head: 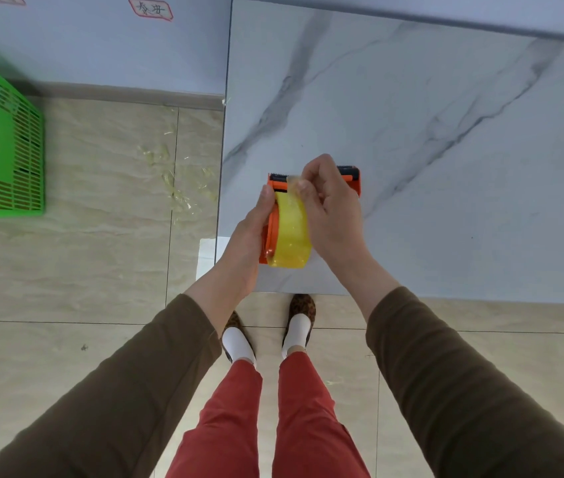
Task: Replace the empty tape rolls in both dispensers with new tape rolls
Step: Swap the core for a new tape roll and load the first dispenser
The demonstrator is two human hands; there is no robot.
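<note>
An orange tape dispenser (271, 232) holds a yellow tape roll (292, 232) near the front left corner of the marble table (429, 132). My left hand (251, 236) grips the dispenser's left side, thumb on top near the roll. My right hand (329, 208) pinches the loose end of the tape (293, 182) by the dispenser's toothed blade. A second orange dispenser (351, 177) lies just behind my right hand, mostly hidden by it.
A green plastic basket (15, 150) stands on the tiled floor at far left. Scraps of tape (177, 181) litter the floor beside the table's left edge. A white sheet (206, 253) pokes out under the table corner. My feet stand at the table's front edge.
</note>
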